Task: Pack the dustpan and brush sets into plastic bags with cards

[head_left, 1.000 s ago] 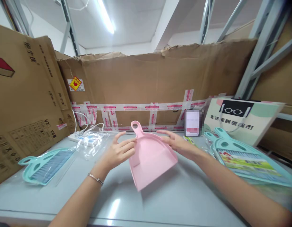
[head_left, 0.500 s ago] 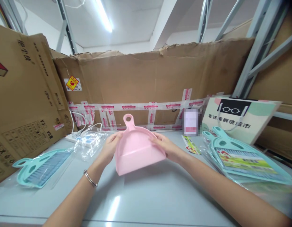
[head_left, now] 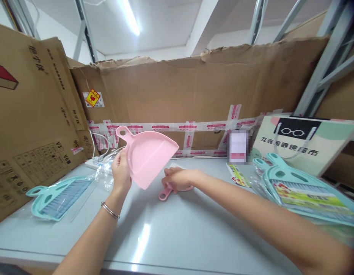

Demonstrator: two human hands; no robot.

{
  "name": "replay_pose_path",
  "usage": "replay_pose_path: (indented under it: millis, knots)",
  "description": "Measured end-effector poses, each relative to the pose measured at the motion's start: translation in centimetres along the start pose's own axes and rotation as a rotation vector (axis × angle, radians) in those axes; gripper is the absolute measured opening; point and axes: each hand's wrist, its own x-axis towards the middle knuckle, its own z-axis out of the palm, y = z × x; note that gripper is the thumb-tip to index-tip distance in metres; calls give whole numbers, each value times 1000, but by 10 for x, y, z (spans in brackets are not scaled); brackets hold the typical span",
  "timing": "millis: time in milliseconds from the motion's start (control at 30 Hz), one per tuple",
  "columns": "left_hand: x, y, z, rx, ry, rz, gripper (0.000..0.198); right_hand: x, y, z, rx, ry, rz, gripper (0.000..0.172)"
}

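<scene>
A pink dustpan [head_left: 149, 152] is held up and tilted above the table, its open edge towards the lower right. My left hand [head_left: 121, 172] is closed round its left side, below the handle with the hole. On the tabletop, right of the dustpan, lies a pink hand brush [head_left: 164, 194]; its looped handle end points towards me. My right hand [head_left: 178, 178] covers most of this brush from above, with bent fingers closed over it. The bristles are largely hidden.
Teal dustpan-and-brush sets in clear bags lie at the left [head_left: 60, 196] and right [head_left: 303, 191]. A paper bag [head_left: 305, 141] stands behind the right ones. A phone [head_left: 239, 147], a printed card [head_left: 238, 175] and a power strip [head_left: 92, 163] are before the cardboard wall [head_left: 165, 91].
My right hand has let go of the dustpan and moved down to the pink brush on the table. My left hand has turned and shifted the dustpan to the left.
</scene>
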Motion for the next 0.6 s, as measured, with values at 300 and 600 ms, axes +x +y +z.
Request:
replay_pose_path:
  millis: [300, 600]
  knots:
    - [19, 1, -18, 314, 118, 296, 36, -55, -3, -41, 241, 344, -117, 8]
    - [-31, -2, 11, 394, -573, -27, 35, -71, -17, -55, 1012, 709, -18, 11]
